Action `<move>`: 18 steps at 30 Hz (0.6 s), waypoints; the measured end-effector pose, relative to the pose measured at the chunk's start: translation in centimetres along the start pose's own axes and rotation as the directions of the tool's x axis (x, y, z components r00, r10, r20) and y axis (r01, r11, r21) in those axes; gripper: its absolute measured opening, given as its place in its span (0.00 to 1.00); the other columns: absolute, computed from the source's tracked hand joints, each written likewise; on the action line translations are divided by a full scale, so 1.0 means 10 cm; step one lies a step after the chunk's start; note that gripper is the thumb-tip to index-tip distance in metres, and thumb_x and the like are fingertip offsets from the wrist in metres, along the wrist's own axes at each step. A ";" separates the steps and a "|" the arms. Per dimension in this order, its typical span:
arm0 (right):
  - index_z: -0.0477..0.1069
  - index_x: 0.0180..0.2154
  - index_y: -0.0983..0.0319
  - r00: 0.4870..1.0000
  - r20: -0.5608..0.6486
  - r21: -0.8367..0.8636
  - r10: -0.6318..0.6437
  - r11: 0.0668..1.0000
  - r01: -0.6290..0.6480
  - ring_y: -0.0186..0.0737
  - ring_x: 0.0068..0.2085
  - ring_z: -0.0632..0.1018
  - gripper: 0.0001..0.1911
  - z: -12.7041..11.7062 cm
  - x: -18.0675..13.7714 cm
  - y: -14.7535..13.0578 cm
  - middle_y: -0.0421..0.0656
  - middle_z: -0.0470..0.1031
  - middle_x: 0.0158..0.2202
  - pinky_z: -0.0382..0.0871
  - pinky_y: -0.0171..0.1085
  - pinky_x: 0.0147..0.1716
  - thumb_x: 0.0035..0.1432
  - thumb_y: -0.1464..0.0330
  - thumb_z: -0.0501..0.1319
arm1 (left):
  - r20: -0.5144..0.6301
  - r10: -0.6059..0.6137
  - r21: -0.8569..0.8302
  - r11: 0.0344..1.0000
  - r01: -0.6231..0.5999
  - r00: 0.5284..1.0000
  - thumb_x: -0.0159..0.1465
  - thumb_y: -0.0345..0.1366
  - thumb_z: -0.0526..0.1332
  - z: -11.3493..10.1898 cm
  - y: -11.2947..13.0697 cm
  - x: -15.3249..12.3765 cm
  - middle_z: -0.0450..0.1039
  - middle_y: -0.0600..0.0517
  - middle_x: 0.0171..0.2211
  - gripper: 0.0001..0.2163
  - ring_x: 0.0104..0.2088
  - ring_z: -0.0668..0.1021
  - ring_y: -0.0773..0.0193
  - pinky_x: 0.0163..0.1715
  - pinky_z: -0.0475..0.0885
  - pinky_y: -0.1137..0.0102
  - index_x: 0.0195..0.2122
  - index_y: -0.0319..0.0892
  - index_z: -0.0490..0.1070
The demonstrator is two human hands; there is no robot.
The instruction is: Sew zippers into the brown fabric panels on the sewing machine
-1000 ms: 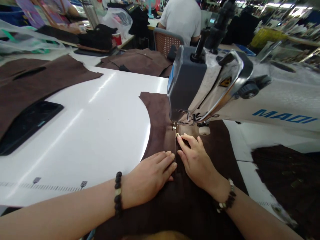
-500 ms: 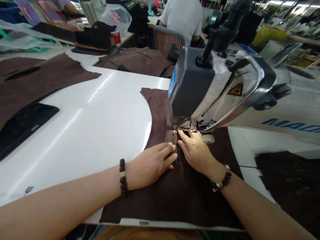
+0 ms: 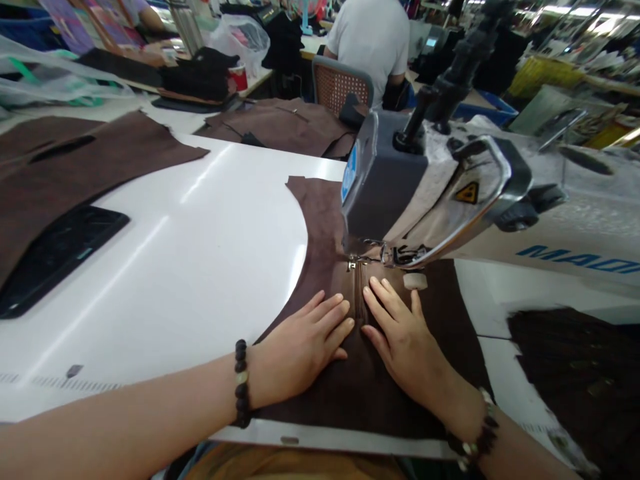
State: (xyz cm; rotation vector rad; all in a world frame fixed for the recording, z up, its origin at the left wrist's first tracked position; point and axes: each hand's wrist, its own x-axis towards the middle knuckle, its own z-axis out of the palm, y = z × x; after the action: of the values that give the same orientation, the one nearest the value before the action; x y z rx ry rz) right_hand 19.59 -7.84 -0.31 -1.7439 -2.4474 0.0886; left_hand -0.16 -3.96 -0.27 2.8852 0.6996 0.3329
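Head cam, left hand [image 3: 300, 343] and right hand [image 3: 407, 340] both flat, fingers spread, gripping nothing, pressing brown fabric [image 3: 320, 220] either side of zipper [image 3: 357, 293], sewing machine [image 3: 425, 187] just behind

My one camera sits on my head, looking forward and down from close above my hands. My left hand [image 3: 300, 343] and right hand [image 3: 407, 337] lie low in the middle of the view, the sewing machine [image 3: 430, 187] just beyond them, the white table [image 3: 165, 267] spreading left, and the workshop far behind.
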 end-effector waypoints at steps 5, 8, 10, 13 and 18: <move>0.52 0.59 0.63 1.000 0.018 -0.003 -0.020 1.000 0.020 0.46 0.60 0.56 0.24 -0.02 0.09 0.08 0.49 0.53 0.60 0.49 0.61 0.55 0.62 0.66 0.47 | -0.005 0.006 -0.007 1.000 -0.006 1.000 0.64 0.38 0.55 0.00 -0.06 0.03 0.63 0.41 0.52 0.17 0.56 0.63 0.51 0.56 0.58 0.55 0.50 0.34 0.62; 0.52 0.59 0.63 1.000 0.010 0.000 -0.022 1.000 0.022 0.46 0.60 0.56 0.24 -0.03 0.14 0.11 0.49 0.53 0.61 0.50 0.60 0.55 0.62 0.66 0.47 | -0.011 0.000 -0.020 1.000 0.000 1.000 0.63 0.39 0.55 0.00 -0.11 0.07 0.63 0.42 0.51 0.17 0.55 0.63 0.52 0.56 0.58 0.55 0.50 0.35 0.62; 0.53 0.58 0.65 1.000 0.005 0.010 -0.024 1.000 0.024 0.46 0.60 0.56 0.24 -0.02 0.18 0.13 0.50 0.54 0.60 0.52 0.58 0.55 0.62 0.65 0.47 | -0.020 0.002 -0.014 1.000 -0.002 1.000 0.64 0.39 0.55 0.00 -0.15 0.10 0.63 0.42 0.51 0.17 0.55 0.64 0.52 0.55 0.58 0.55 0.50 0.35 0.62; 0.55 0.57 0.66 1.000 0.004 0.042 -0.023 0.999 0.023 0.46 0.59 0.59 0.23 -0.01 0.25 0.17 0.52 0.58 0.58 0.53 0.57 0.55 0.62 0.65 0.47 | -0.025 0.005 0.004 1.000 -0.005 1.000 0.63 0.39 0.56 0.00 -0.22 0.15 0.63 0.41 0.51 0.16 0.55 0.64 0.52 0.55 0.59 0.54 0.50 0.35 0.62; 0.59 0.55 0.65 1.000 -0.017 0.030 -0.021 0.999 0.021 0.49 0.54 0.66 0.22 0.00 0.36 0.25 0.53 0.64 0.54 0.53 0.59 0.54 0.62 0.64 0.46 | -0.027 0.005 0.005 1.000 -0.005 1.000 0.63 0.38 0.57 0.01 -0.33 0.25 0.63 0.41 0.50 0.16 0.54 0.64 0.52 0.55 0.59 0.54 0.49 0.35 0.62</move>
State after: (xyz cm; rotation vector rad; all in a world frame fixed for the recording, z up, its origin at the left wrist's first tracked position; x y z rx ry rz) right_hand 20.81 -3.64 -0.38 -1.6994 -2.4387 0.1080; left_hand 0.59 0.04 -0.55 2.8927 0.6990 0.3727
